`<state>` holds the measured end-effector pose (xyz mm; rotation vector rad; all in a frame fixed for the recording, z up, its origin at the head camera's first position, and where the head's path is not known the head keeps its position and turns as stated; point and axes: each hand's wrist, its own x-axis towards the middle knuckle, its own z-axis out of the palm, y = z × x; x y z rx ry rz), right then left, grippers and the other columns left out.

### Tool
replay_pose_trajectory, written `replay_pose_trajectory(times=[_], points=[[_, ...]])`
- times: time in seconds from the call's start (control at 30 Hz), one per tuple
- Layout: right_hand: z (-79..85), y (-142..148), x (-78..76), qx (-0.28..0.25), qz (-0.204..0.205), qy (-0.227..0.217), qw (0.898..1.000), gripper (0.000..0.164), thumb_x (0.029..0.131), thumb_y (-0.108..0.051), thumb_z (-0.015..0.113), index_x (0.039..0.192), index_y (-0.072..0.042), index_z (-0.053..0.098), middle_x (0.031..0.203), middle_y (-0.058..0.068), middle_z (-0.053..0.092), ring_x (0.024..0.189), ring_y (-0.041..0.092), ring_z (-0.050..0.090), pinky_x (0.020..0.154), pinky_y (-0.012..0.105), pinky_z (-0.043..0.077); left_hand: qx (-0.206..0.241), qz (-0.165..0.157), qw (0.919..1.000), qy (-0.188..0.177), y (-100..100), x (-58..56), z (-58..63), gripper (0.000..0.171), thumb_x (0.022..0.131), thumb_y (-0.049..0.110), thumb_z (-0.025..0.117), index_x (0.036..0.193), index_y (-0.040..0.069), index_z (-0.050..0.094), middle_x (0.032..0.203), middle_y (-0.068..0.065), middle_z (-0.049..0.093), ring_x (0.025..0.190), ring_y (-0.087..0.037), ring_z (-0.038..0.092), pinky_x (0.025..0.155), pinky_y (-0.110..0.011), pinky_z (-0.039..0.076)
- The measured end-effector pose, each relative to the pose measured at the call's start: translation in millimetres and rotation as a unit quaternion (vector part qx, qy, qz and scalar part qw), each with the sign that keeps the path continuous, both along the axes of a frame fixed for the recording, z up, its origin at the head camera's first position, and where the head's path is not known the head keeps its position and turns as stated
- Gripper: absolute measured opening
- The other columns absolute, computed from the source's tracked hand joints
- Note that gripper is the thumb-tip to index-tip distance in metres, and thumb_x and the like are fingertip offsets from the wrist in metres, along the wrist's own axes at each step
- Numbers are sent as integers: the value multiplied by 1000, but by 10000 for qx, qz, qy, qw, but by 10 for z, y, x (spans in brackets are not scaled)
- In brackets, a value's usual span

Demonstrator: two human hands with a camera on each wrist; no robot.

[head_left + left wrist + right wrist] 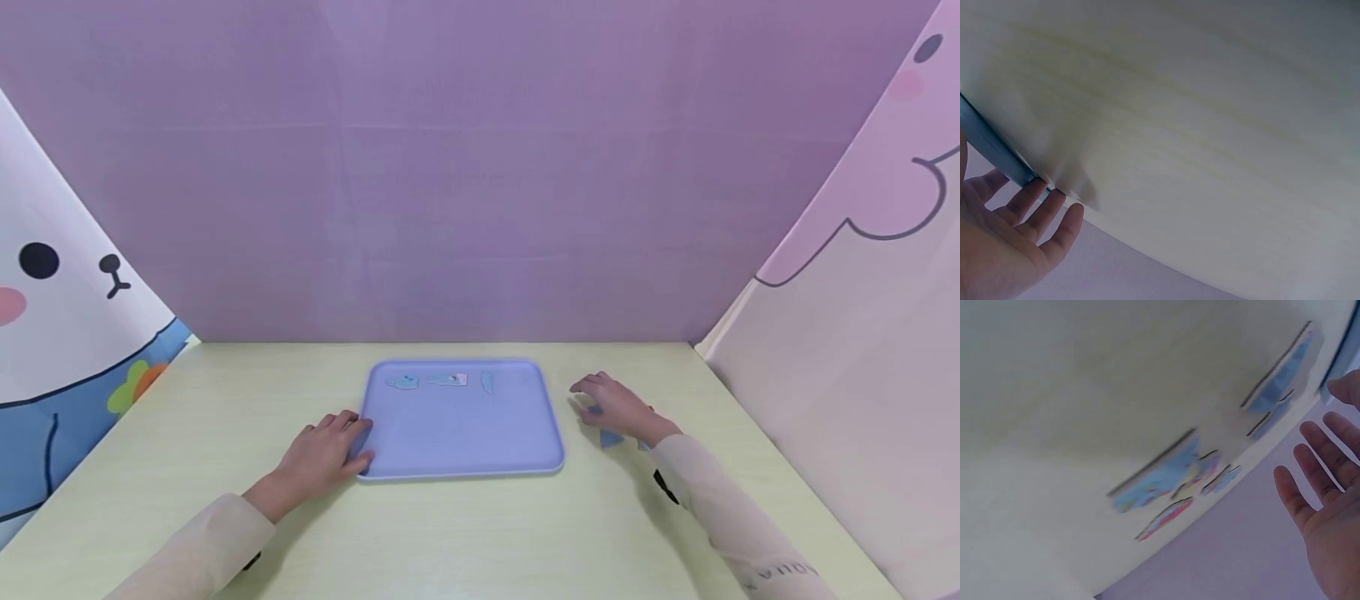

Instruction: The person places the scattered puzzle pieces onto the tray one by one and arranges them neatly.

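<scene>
A shallow blue tray (457,442) lies on the table with three flat, irregular picture pieces along its far side: a pale blue one (405,382), a long one with a pink end (448,380) and a narrow upright one (487,382). My left hand (318,454) rests on the tray's left rim, fingers spread and thumb over the edge. To the right of the tray, my right hand (617,408) hovers with loosely bent fingers, nothing held. Beneath it lie more blue pieces (611,439), partly hidden by hand and sleeve.
The right wrist view shows several printed pieces on the table, among them a large blue one (1282,369), a wide multicoloured one (1157,478) and a pink-edged one (1165,519). A purple wall (450,208) stands behind the pale table (465,542), with cartoon-printed cloths at both sides.
</scene>
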<state>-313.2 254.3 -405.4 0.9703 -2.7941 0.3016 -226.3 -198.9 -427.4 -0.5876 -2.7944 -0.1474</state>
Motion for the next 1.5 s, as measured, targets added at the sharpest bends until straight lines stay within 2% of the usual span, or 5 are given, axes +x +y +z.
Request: replay_pose_trajectory(times=[0.1,0.47,0.67,1.1,1.5], points=[[-18,52,31,40,-62,54,10000,36,78,-10,66,111,3,60,109,14,61,102,31,53,86,43,46,-11,-9,10000,21,1,5,5,46,82,38,63,115,6,60,111,-13,58,99,-31,57,70,-47,50],[-88,202,98,-37,-352,-202,9992,34,79,-14,68,109,0,61,106,11,63,96,27,55,82,41,48,-39,19,10000,-22,-3,6,7,47,83,39,62,116,6,59,112,-13,58,100,-31,56,71,-47,49],[-113,247,112,-44,-384,-232,9990,33,79,-14,68,109,-1,61,105,10,63,96,26,54,81,41,48,-30,24,10000,-18,-10,9,3,46,83,38,62,116,6,59,113,-12,58,100,-31,56,71,-48,49],[-115,260,122,-86,-471,-165,9987,30,79,-13,68,107,-2,62,103,9,63,96,27,55,80,43,48,-40,12,10000,13,-12,-5,-26,46,83,39,62,116,7,59,113,-12,58,100,-31,56,71,-48,49],[-118,268,79,148,-503,-10,9986,28,77,-15,71,102,-4,64,100,8,63,92,27,55,78,45,47,-14,6,10000,1,-14,2,-21,46,83,39,62,116,7,59,113,-12,58,100,-31,56,71,-48,49]])
